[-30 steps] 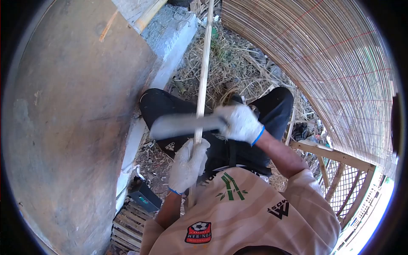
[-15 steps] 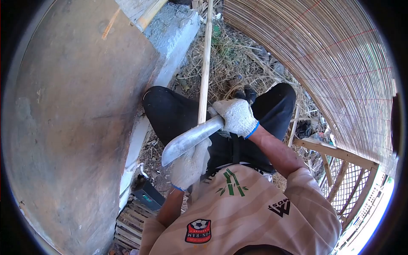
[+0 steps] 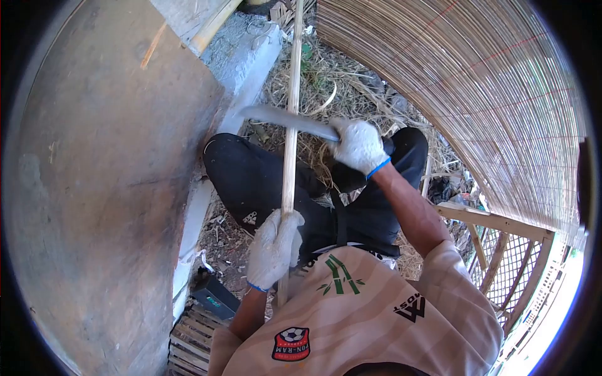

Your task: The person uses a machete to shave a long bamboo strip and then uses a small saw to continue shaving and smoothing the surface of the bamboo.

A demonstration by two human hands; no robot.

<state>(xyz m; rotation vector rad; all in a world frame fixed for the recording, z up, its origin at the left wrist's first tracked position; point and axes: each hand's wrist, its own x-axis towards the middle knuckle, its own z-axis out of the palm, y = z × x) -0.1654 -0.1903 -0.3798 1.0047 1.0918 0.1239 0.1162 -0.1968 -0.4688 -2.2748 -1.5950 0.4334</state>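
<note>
Knife (image 3: 313,127) now farther up stick (image 3: 291,163) vs 0.5 s ago, motion-blurred: prob. outbound shaving stroke. R hand (image 3: 362,145) gripping knife, L hand (image 3: 269,250) wrapped round stick, which runs fwd from shirt (image 3: 389,326) btwn knees (image 3: 221,149). Shirt txt: "MOST", "PON-RAM" badge (image 3: 291,344); pants (image 3: 241,182): adidas logo (image 3: 249,218).

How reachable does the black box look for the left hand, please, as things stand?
Probably yes, though the left hand must first release the wooden strip; nothing visible blocks its way to the black box.
</note>
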